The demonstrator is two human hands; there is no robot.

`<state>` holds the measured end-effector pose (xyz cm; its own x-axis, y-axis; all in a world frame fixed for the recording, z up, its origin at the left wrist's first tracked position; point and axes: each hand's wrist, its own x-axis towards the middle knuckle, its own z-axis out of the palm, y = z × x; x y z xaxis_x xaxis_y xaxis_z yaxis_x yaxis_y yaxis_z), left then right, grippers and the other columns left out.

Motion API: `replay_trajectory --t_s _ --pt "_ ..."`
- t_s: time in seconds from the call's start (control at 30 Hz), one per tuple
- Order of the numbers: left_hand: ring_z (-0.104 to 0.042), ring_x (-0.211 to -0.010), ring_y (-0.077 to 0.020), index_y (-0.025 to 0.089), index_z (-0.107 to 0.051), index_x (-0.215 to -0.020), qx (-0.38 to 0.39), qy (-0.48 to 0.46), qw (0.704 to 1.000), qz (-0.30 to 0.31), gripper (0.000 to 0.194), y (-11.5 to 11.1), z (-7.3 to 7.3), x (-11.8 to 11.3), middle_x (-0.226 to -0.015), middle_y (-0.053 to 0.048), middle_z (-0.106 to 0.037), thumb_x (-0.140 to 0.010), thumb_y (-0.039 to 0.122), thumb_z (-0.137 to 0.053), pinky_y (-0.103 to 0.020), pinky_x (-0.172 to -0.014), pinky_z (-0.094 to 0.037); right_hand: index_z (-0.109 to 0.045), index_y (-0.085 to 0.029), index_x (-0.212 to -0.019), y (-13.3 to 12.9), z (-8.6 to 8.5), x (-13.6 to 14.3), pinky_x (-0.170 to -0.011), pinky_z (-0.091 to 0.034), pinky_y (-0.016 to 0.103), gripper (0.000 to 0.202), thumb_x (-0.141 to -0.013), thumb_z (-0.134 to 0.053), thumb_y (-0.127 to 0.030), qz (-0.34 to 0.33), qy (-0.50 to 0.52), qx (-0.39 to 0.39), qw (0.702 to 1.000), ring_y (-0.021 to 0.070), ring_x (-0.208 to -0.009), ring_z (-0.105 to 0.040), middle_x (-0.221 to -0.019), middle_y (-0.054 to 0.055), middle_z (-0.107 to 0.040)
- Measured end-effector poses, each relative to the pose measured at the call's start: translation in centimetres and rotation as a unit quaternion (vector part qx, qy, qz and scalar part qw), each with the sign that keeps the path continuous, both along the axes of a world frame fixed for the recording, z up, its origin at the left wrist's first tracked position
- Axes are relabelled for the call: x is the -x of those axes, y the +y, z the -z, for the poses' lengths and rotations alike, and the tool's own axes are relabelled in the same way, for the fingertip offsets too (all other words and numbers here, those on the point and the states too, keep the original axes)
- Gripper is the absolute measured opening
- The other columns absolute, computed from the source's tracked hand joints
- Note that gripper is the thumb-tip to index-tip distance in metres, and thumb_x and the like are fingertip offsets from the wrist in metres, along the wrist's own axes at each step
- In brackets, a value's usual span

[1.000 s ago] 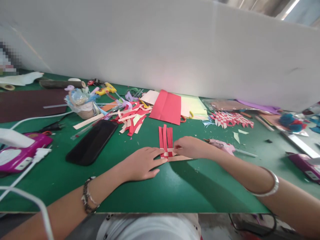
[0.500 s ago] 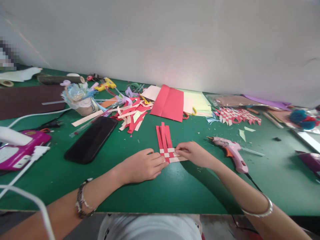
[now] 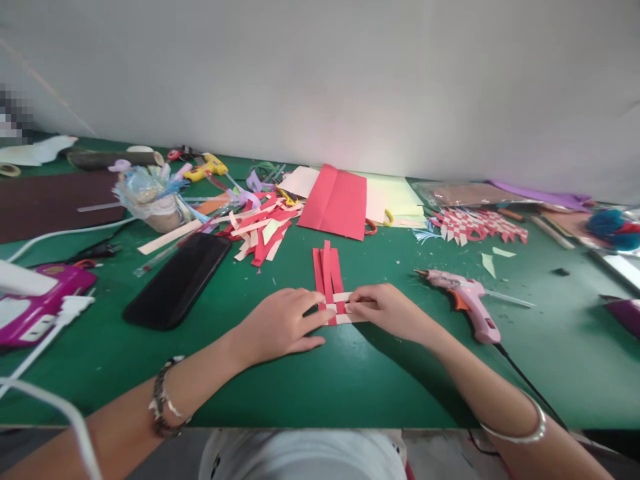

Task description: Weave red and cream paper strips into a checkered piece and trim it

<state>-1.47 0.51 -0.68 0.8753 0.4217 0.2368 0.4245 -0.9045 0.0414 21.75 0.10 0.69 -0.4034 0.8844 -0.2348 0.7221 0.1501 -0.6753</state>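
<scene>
In front of me on the green table (image 3: 320,393) lies a small paper weave (image 3: 340,308), with red strips (image 3: 327,270) running upright and pale pink strips crossing them. My left hand (image 3: 290,320) rests at its left side, fingers spread, with the fingertips touching the woven part. From the right, my right hand (image 3: 385,307) pinches the pale strips (image 3: 353,319) between thumb and fingers at their right ends. The fingers of both hands hide part of the weave's edges.
A black phone (image 3: 177,280) and a heap of cut strips (image 3: 265,227) lie left. Red folded paper (image 3: 334,203) is behind the weave. A pink glue gun (image 3: 465,297) with its cord lies right, near finished woven pieces (image 3: 475,225). A magenta power strip (image 3: 50,300) sits far left.
My left hand has shifted slightly up, and its fingers have spread wider over the weave. My right hand stays at the right ends of the pale strips, its fingertips slightly further left.
</scene>
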Motion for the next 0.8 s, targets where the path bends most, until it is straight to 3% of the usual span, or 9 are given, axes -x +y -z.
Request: replay_trajectory --t_s 0.1,0.2,0.4,0.8 --pt "-0.054 -0.088 -0.0220 0.015 -0.048 -0.114 0.064 -0.033 0.992 -0.102 0.048 0.1 0.2 -0.6 -0.106 -0.010 -0.054 -0.082 0.050 -0.050 -0.033 -0.070 -0.045 -0.061 -0.019 -0.074 -0.1 0.0 0.2 -0.057 -0.034 0.022 0.023 -0.082 -0.045 -0.031 0.002 -0.015 -0.013 1.000 0.0123 -0.062 -0.052 -0.069 0.000 -0.062" --pt "-0.052 -0.086 -0.0217 0.016 -0.051 -0.108 0.106 -0.026 0.981 -0.158 0.045 0.3 0.2 -1.2 -0.100 -0.007 -0.055 -0.080 0.051 -0.053 -0.033 -0.069 -0.044 -0.060 -0.019 -0.074 0.1 0.1 0.2 -0.055 -0.032 0.022 0.023 -0.084 -0.042 -0.031 -0.010 -0.024 -0.022 0.999 0.0116 -0.059 -0.050 -0.067 -0.001 -0.061" --pt "-0.051 -0.083 -0.0207 0.018 -0.056 -0.100 0.104 -0.019 0.982 -0.154 0.034 0.3 -0.1 -1.5 -0.094 -0.006 -0.055 -0.080 0.046 -0.054 -0.032 -0.068 -0.042 -0.060 -0.019 -0.076 0.4 0.2 0.1 -0.057 -0.033 0.022 0.022 -0.084 -0.043 -0.030 -0.013 -0.031 -0.019 0.999 0.0125 -0.063 -0.052 -0.071 0.000 -0.063" --pt "-0.052 -0.084 -0.0198 0.017 -0.058 -0.101 0.089 -0.012 0.985 -0.149 0.035 0.1 0.2 -1.3 -0.094 -0.005 -0.056 -0.082 0.046 -0.053 -0.030 -0.069 -0.042 -0.061 -0.018 -0.075 0.4 -0.2 0.2 -0.057 -0.034 0.021 0.021 -0.083 -0.044 -0.027 -0.035 0.006 0.006 0.999 0.0118 -0.063 -0.051 -0.070 0.000 -0.062"
